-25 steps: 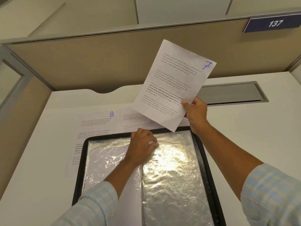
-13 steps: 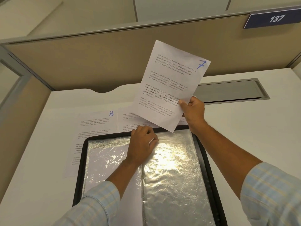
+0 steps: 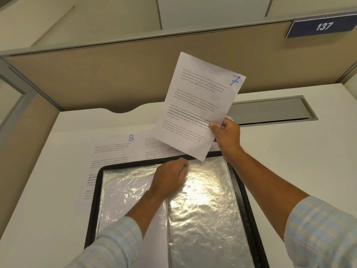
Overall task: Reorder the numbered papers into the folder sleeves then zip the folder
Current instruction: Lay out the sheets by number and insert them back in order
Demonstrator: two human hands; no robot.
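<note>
A black zip folder [image 3: 97, 182] lies open on the white desk, its shiny plastic sleeves [image 3: 204, 206] facing up. My right hand [image 3: 227, 135] holds the paper marked 7 [image 3: 199, 105] by its lower right edge, tilted in the air above the folder's far edge. My left hand [image 3: 170, 178] rests on the top of the sleeves near the spine, fingers curled and pinching the upper edge of the right sleeve. The paper marked 8 [image 3: 112, 149] lies flat behind the folder, partly under it. Another sheet [image 3: 152, 147] lies beside it, its number hidden by paper 7.
A beige partition [image 3: 116, 78] stands behind the desk [image 3: 289, 161], with a blue plate reading 137 [image 3: 322, 27]. A grey cable hatch [image 3: 270, 111] is set into the desk at the back right. A side partition [image 3: 19, 151] borders the left.
Paper 7 has moved slightly down and left toward the folder in my right hand. My left hand has stayed at the sleeve's top edge.
</note>
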